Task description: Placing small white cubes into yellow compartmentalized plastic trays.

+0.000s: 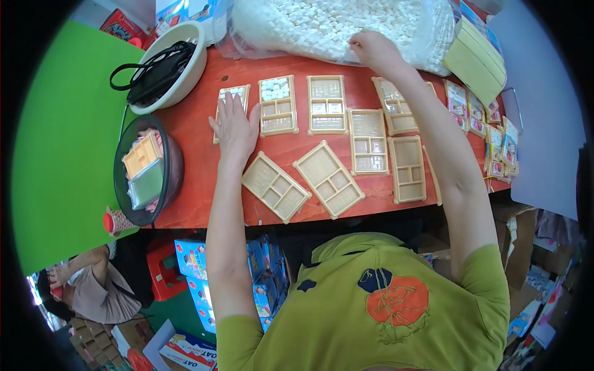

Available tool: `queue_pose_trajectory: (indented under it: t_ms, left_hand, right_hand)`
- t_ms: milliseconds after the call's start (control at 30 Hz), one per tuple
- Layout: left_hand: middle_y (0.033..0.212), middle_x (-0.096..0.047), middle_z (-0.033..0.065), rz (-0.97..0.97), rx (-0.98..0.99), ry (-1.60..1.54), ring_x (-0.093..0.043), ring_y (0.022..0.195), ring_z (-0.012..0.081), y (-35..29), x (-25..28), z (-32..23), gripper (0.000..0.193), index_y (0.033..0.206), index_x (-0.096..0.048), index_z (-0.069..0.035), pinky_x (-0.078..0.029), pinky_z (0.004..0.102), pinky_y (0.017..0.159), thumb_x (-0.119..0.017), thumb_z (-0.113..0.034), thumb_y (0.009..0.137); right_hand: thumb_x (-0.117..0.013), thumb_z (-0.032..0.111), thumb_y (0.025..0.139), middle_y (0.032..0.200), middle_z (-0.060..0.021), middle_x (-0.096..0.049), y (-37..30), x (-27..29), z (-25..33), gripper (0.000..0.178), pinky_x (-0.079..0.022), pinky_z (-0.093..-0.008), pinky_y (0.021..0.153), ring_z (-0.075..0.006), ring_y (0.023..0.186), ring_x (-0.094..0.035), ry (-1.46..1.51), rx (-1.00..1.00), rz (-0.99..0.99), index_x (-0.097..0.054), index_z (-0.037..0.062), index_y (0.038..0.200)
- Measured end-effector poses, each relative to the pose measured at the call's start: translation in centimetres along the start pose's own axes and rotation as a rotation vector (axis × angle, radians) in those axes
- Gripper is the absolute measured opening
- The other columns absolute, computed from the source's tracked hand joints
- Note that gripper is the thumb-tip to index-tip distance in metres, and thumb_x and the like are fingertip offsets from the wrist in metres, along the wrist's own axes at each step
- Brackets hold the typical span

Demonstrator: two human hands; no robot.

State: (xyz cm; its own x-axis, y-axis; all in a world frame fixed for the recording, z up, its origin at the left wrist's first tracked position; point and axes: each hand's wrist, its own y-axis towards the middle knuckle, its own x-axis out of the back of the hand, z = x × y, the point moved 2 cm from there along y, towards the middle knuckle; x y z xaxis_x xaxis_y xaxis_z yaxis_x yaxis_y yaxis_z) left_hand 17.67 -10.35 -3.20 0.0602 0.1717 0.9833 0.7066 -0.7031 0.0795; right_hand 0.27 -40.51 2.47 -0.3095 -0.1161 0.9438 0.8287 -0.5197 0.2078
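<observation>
My left hand [235, 128] lies palm down, fingers spread, over a small beige divided tray [246, 94]. White cube-like pieces show in that tray's far compartment, partly under my fingers. Just right of it, a second beige tray [279, 122] has white pieces filling its far compartment. Across the table, my right hand [376, 51] is closed, fingers curled together, at the near edge of a large clear plastic bag [291, 28] full of white pieces. Whatever its fingers hold is hidden. Below my right arm, another beige tray [399, 117] is partly covered.
More divided trays [328, 179] lie across the red table [198, 154]. At left stand a cream basin [197, 74] with a black bag and a dark bowl [170, 179]. Small colourful packs [508, 145] and a yellow sheet [476, 59] are at right. Another person [102, 284] is at lower left.
</observation>
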Motion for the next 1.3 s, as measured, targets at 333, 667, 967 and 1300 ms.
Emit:
queue_pose_trajectory:
  t_ms: [333, 667, 967, 1300]
  left_hand:
    - [0.156, -0.031, 0.0181, -0.071, -0.037, -0.176, -0.027, 0.145, 0.0364, 0.3, 0.4, 0.3, 0.058, 0.142, -0.045, 0.001, -0.02, 0.0617, 0.114, -0.044, -0.04, 0.101]
    - [0.143, -0.047, 0.0223, -0.246, -0.006, -0.332, -0.041, 0.136, 0.0379, -1.8, 0.0, 4.4, 0.039, 0.127, -0.057, 0.001, -0.026, 0.0562, 0.113, -0.056, -0.022, 0.096]
    - [0.146, -0.044, 0.02, -0.367, -0.081, -0.315, -0.051, 0.123, 0.0323, -1.5, 0.9, 3.1, 0.044, 0.13, -0.054, 0.001, -0.035, 0.0482, 0.105, -0.06, -0.019, 0.091]
    - [0.151, -0.038, 0.0204, -0.217, -0.044, -0.326, -0.04, 0.137, 0.0343, 0.3, 1.9, 3.7, 0.058, 0.139, -0.046, 0.001, -0.03, 0.0502, 0.11, -0.059, -0.024, 0.089]
  right_hand:
    - [-0.06, 0.02, 0.087, 0.101, -0.0172, -0.069, 2.8, -1.8, -0.8, 0.022, -0.055, -0.0445, 0.08, -0.0358, 0.092, -0.068, -0.211, -0.127, 0.051, -0.071, 0.0052, 0.097]
    - [-0.065, 0.023, 0.09, 0.091, -0.0146, -0.067, 1.3, -4.1, 14.5, 0.022, -0.053, -0.0383, 0.074, -0.0288, 0.083, -0.066, 0.519, 0.247, -0.242, -0.068, 0.0021, 0.096]
    - [-0.063, 0.018, 0.088, 0.095, -0.0151, -0.064, 3.6, -11.5, 22.7, 0.019, -0.053, -0.0433, 0.078, -0.0329, 0.088, -0.066, 0.331, 0.349, -0.005, -0.07, 0.0018, 0.096]
    - [-0.061, 0.019, 0.087, 0.095, -0.0173, -0.069, 4.7, -10.3, 22.1, 0.021, -0.054, -0.0414, 0.079, -0.0327, 0.093, -0.068, 0.462, 0.355, 0.161, -0.072, 0.0019, 0.091]
